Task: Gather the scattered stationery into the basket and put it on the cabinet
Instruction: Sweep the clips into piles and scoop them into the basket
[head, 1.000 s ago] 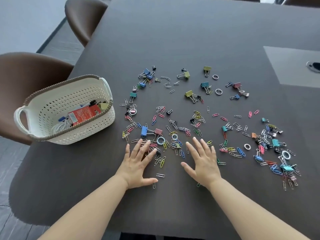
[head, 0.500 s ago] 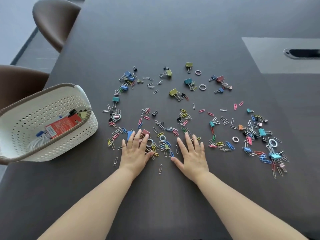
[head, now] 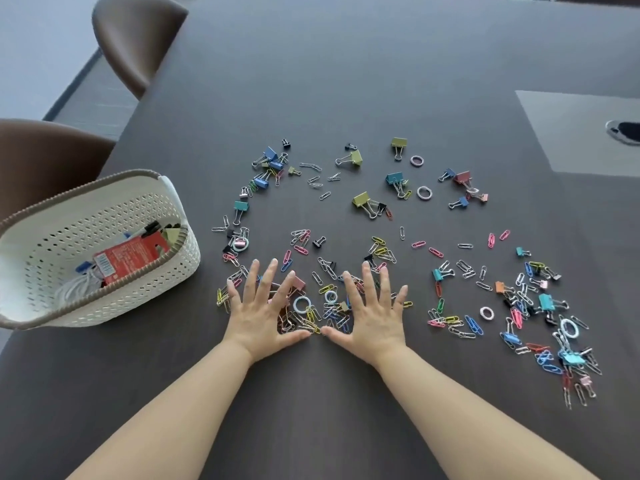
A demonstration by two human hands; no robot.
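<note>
Coloured paper clips, binder clips and small rings lie scattered across the dark table (head: 346,81). My left hand (head: 261,306) and my right hand (head: 372,308) lie flat on the table with fingers spread, thumbs nearly touching, cupping a small heap of paper clips (head: 320,315) between them. A white perforated basket (head: 138,292) with a grey rim stands to the left of my left hand. It holds a red packet (head: 133,256), a white cord and some clips. A larger cluster of clips (head: 540,317) lies to the right of my right hand.
Two brown chairs (head: 135,36) stand at the table's left edge, one partly behind the basket. A grey panel (head: 571,133) with a dark cable slot sits in the table at the far right. Binder clips (head: 360,200) lie farther back, beyond my fingertips.
My hands have slid closer together, so the thumbs now almost meet and the clips between them are bunched tighter. The view has shifted slightly.
</note>
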